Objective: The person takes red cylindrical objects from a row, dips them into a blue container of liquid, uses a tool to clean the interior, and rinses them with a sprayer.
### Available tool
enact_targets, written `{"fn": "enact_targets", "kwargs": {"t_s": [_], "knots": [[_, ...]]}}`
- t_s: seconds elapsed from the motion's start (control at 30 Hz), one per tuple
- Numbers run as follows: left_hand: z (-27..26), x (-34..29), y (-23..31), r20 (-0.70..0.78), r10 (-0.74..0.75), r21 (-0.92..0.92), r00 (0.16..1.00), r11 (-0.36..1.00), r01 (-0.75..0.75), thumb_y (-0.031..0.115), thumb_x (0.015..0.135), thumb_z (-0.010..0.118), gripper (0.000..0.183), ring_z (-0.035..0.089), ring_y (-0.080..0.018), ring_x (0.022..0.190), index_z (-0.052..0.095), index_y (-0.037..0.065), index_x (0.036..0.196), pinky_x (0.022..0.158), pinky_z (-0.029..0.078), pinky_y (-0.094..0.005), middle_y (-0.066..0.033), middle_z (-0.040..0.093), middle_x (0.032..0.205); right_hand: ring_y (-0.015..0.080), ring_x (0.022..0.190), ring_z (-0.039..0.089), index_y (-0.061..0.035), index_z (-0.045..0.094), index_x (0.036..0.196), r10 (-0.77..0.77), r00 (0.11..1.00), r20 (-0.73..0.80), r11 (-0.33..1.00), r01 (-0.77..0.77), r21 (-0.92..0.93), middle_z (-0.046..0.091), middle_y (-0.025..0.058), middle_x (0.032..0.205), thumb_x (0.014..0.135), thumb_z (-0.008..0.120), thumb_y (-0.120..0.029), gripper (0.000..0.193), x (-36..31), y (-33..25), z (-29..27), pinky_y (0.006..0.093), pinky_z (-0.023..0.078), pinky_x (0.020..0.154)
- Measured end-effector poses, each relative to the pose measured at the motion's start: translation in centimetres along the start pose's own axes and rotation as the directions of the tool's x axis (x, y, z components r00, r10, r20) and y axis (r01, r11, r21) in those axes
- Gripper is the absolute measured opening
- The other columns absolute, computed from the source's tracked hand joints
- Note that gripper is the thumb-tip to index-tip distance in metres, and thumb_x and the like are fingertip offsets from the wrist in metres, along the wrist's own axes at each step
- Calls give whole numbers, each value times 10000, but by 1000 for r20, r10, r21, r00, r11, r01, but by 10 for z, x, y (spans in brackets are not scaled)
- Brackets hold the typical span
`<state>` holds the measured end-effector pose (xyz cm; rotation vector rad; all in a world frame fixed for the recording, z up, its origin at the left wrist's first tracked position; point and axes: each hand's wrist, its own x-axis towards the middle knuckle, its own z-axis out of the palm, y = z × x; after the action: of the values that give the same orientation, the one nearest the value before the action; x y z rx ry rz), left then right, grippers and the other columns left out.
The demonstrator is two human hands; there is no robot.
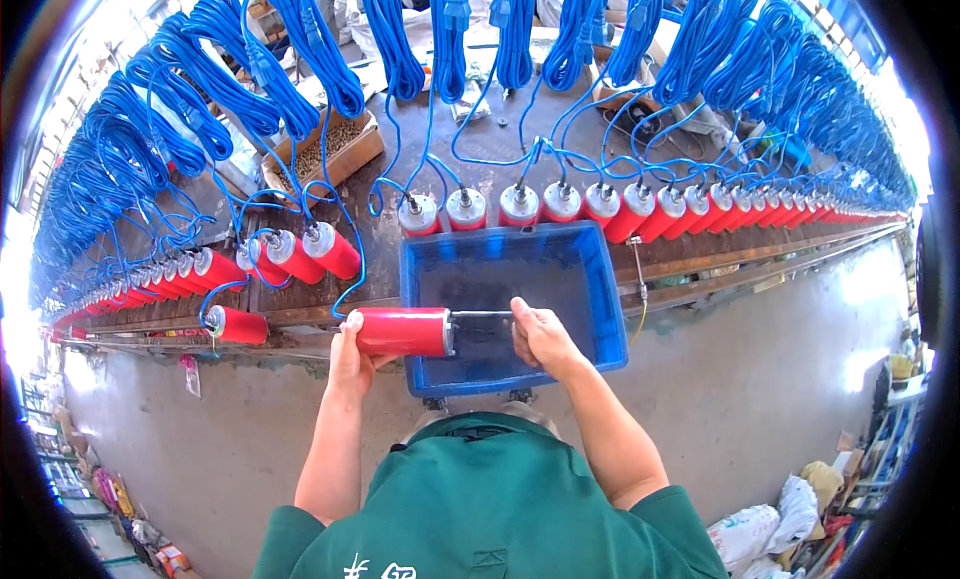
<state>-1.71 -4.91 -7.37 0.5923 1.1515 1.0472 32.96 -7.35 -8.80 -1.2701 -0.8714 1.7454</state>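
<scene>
A red cylinder (403, 332) lies level over the left part of a blue plastic crate (612, 309). My left hand (350, 361) is closed round its left end, where a blue cable (357, 269) runs up. From the cylinder's metal-rimmed right end a thin, straight rod (482, 313) reaches to my right hand (545, 341). The fingers of that hand are closed on the rod, thumb on top; what else they cover is hidden. A row of similar red cylinders with metal caps stands along the bench edge behind the crate, including one cylinder (519, 207).
Coiled blue cables (400, 44) hang in a long row above the wooden bench (460, 144). A cardboard box (350, 157) of small brownish pieces sits on it. One red cylinder (240, 325) juts over the front edge at left. White sacks (795, 514) lie at lower right.
</scene>
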Motion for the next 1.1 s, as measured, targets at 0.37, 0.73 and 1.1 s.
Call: {"fn": "enact_targets", "kwargs": {"t_s": [0.37,0.73,1.1], "knots": [[-5,3,-3,-19,20,-44,1000,999,-21,493,977,688,626,760,-369,1107,585,1,1350,876,676,-550,-202,727,1259,196,740,630,-5,672,951,-440,897,47,661,359,-659,672,91,807,1095,622,-460,479,-6,-20,6,368,530,713],[-3,3,-3,-5,15,-3,1000,1000,-15,549,980,641,648,746,-363,1138,577,28,1360,922,654,-569,-196,723,1274,285,931,744,-1,727,1117,-720,677,150,452,622,-639,754,141,1028,1091,638,-299,311,0,-22,-1,387,581,846],[7,-5,-1,30,91,9,995,996,-91,636,977,645,681,762,-327,1110,618,42,1308,893,663,-523,-167,745,1241,121,752,668,-8,614,1226,-153,983,97,987,157,-35,729,66,863,1023,777,-316,403,0,-15,4,299,543,651]]}}
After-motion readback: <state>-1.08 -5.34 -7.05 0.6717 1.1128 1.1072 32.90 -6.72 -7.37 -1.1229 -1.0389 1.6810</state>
